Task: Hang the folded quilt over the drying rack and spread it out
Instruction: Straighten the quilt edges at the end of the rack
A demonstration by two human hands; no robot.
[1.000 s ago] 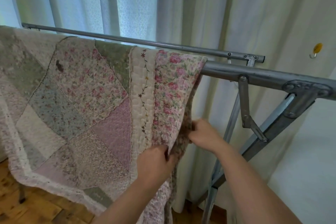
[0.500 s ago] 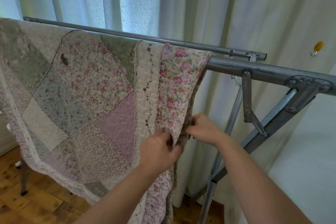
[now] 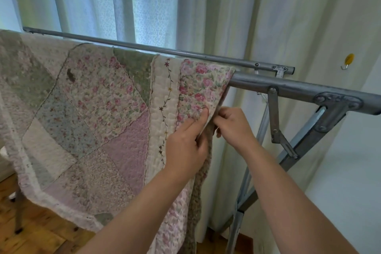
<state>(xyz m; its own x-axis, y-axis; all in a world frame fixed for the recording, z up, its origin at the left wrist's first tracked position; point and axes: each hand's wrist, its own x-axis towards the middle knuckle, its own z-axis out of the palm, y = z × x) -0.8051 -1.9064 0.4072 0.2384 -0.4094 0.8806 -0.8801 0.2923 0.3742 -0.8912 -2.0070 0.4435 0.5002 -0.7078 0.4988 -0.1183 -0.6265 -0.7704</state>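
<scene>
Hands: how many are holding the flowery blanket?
2. The left hand pinches the right edge of the quilt from the front; the right hand grips the same edge beside it, under the drying rack.

Pale curtains hang behind; a yellow hook on the wall; wooden floor.

Patchwork quilt of pink-rose florals, lilac, sage and cream; grey metal drying rack; pale curtains.
</scene>
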